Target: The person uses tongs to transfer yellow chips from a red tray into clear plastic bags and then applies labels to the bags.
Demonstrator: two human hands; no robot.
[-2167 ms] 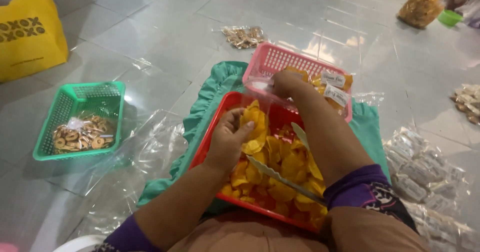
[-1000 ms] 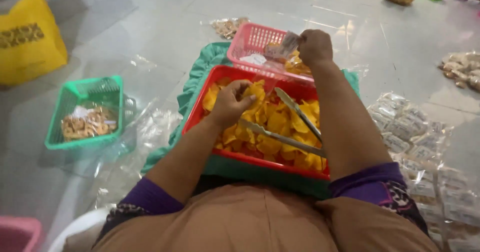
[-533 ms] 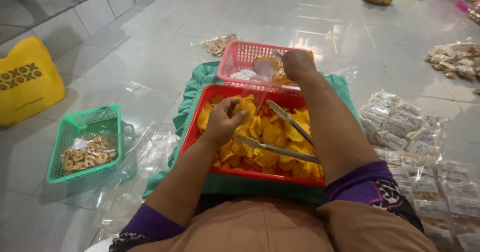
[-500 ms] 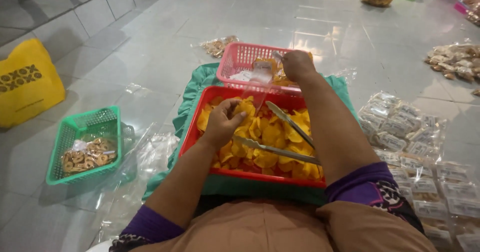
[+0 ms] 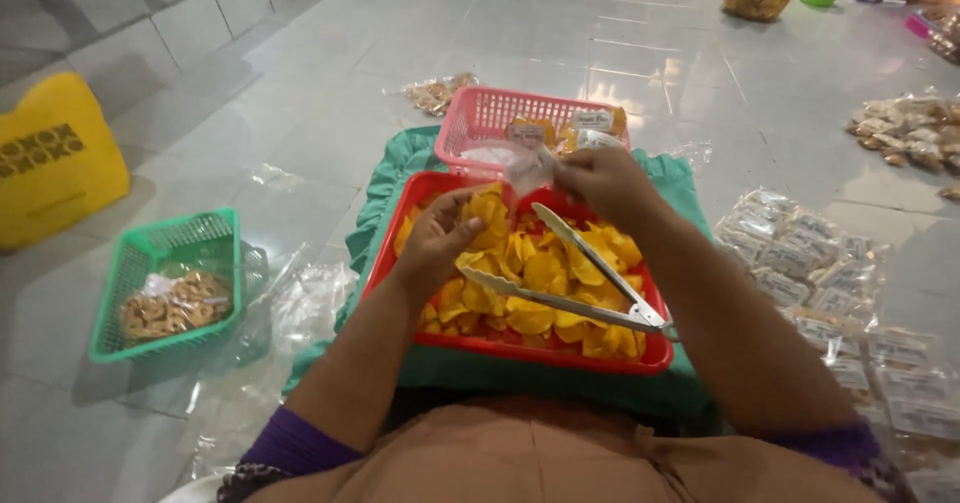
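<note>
Left hand [image 5: 440, 238] fingers are curling around chips [image 5: 487, 209]; right hand [image 5: 598, 181] fingers are pinching a clear bag [image 5: 527, 171]. Tongs [image 5: 570, 283] are lying open across the red tray [image 5: 520, 348], pink basket [image 5: 480, 118] sitting behind.

A small clear bag [image 5: 527, 168] is held up over the far edge of the red tray [image 5: 640, 355], which is heaped with yellow-orange chips [image 5: 520, 278]; steel tongs [image 5: 590, 288] lie open on them.
</note>
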